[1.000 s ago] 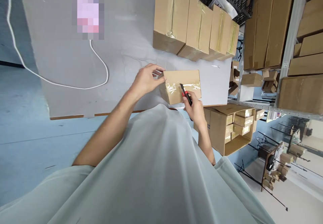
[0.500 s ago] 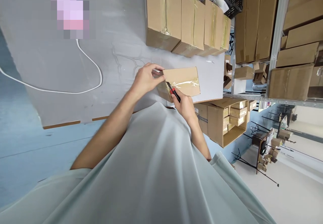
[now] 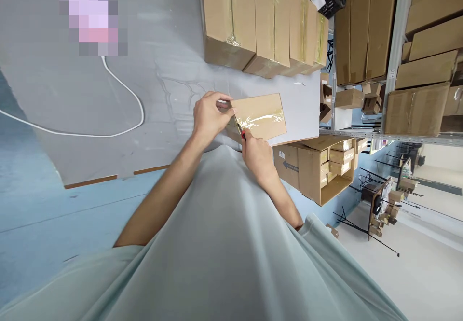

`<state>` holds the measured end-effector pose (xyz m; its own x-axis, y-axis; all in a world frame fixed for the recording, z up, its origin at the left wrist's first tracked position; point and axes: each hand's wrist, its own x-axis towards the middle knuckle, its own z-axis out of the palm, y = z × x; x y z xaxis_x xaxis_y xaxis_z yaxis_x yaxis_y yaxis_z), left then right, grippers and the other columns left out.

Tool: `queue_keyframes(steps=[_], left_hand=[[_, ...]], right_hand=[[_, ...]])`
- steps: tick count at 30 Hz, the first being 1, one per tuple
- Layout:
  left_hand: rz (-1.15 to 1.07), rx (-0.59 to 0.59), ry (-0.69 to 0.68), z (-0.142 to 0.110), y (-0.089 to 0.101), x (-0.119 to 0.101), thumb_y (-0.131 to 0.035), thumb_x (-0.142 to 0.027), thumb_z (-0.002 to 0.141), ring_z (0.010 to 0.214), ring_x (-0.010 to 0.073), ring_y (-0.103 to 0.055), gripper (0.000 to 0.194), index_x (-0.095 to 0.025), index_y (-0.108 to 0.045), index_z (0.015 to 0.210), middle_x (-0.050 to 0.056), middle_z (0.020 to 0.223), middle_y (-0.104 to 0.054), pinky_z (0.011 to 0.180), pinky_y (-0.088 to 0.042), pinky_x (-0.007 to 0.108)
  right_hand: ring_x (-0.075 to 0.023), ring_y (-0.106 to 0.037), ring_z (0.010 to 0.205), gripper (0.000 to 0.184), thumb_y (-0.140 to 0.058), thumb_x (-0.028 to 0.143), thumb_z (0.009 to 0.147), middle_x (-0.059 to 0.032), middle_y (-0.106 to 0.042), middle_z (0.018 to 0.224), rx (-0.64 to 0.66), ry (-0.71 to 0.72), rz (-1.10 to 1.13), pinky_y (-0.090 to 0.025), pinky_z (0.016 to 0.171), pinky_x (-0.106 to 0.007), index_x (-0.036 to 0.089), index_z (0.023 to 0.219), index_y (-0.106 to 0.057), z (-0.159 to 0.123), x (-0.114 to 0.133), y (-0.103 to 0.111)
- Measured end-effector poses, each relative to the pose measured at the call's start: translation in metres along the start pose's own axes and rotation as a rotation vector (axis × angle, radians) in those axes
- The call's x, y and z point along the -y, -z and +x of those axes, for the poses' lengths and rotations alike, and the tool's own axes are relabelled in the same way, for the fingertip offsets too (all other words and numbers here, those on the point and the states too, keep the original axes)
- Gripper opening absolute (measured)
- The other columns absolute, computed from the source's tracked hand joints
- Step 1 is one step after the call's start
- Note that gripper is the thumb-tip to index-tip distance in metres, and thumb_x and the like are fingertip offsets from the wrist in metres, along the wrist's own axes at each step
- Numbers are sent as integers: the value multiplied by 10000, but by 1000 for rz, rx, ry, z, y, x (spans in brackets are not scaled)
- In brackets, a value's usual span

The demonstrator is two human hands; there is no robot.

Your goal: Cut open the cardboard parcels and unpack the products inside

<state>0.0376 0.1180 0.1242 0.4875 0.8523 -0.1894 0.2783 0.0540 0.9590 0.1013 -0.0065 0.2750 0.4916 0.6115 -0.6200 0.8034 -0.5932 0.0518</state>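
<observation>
A small cardboard box (image 3: 257, 103) with clear tape along its top lies on the grey table (image 3: 155, 77). My left hand (image 3: 211, 116) grips the box's left end, thumb on the upper edge and fingers toward the far corner. In my right hand (image 3: 258, 156) is a red and black utility knife (image 3: 243, 133), mostly covered by the fingers. Its tip meets the tape at the box's left edge, close to my left thumb.
Several larger taped cartons (image 3: 229, 14) stand in a row at the back. An open carton (image 3: 304, 166) holding small boxes is beyond the table's right edge. A white cable (image 3: 139, 104) curves across the left side. Shelving (image 3: 388, 79) with boxes rises at right.
My right hand has moved slightly left and nearer to me, turning the knife steeper along the box's left edge. My left hand keeps its hold on the box. The view has shifted a little.
</observation>
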Motion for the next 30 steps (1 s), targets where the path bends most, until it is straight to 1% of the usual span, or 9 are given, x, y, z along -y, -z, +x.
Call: queue_keyframes(steps=[4, 9, 13, 16, 19, 23, 26, 28, 30], left_hand=[[8, -1, 7, -4, -1, -2, -859, -427, 882, 1066, 285, -820, 286, -314, -793, 1136, 42, 1308, -791, 999, -682, 475], [-9, 1, 19, -3, 1, -2, -834, -433, 896, 1070, 279, -819, 323, -292, -786, 1183, 55, 1330, -785, 1014, -688, 477], [16, 34, -1, -2, 6, -1, -814, -426, 917, 1147, 297, -798, 345, -327, -786, 1247, 53, 1338, -770, 1089, -665, 512], [109, -2, -47, -5, 3, -13, -801, -364, 924, 1335, 371, -721, 416, -360, -770, 1339, 69, 1387, -742, 1246, -555, 619], [190, 6, -180, -11, -18, -39, -773, -346, 940, 1534, 422, -578, 485, -381, -743, 1422, 66, 1525, -696, 1370, -393, 687], [240, 203, -342, -16, -71, -69, -717, -401, 999, 1671, 414, -449, 423, -379, -748, 1421, 53, 1608, -675, 1416, -268, 708], [269, 267, -375, -15, -102, -73, -717, -452, 1018, 1729, 427, -365, 442, -366, -733, 1452, 72, 1680, -635, 1422, -171, 753], [288, 268, -370, -14, -113, -70, -726, -473, 1019, 1737, 433, -354, 456, -371, -728, 1464, 81, 1713, -613, 1422, -139, 765], [319, 257, -354, -13, -116, -66, -706, -482, 1032, 1738, 425, -360, 455, -382, -726, 1476, 75, 1722, -610, 1431, -123, 757]], right_hand=[[-331, -824, 1132, 485, -435, 225, 1193, -213, -841, 1258, 72, -7, -19, -610, 981, -423, 173, 1664, -537, -12, -5, -5], [-327, -842, 1058, 504, -459, 281, 1198, -169, -871, 1169, 76, -11, 15, -604, 933, -389, 229, 1692, -541, -33, -21, -4], [-329, -844, 1004, 531, -440, 358, 1201, -121, -888, 1155, -72, -45, 156, -603, 911, -379, 268, 1715, -543, -37, -60, -2], [-337, -843, 979, 548, -424, 381, 1199, -130, -890, 1166, -201, -127, 247, -602, 906, -386, 239, 1711, -558, -25, -96, -2], [-349, -838, 975, 559, -430, 401, 1187, -146, -887, 1155, -291, -169, 290, -605, 895, -394, 220, 1693, -583, -10, -127, -3], [-338, -840, 1017, 549, -441, 412, 1187, -123, -884, 1183, -326, -151, 346, -611, 919, -387, 256, 1694, -585, 8, -151, -2], [-331, -845, 1034, 539, -449, 413, 1193, -103, -885, 1198, -297, -123, 371, -619, 939, -394, 293, 1704, -573, 23, -163, -1], [-332, -848, 1046, 542, -457, 411, 1196, -100, -889, 1183, -266, -86, 387, -619, 953, -398, 299, 1716, -558, 34, -170, 0], [-333, -847, 1065, 543, -458, 405, 1199, -99, -888, 1208, -238, -42, 399, -614, 961, -396, 300, 1723, -548, 46, -176, 1]])
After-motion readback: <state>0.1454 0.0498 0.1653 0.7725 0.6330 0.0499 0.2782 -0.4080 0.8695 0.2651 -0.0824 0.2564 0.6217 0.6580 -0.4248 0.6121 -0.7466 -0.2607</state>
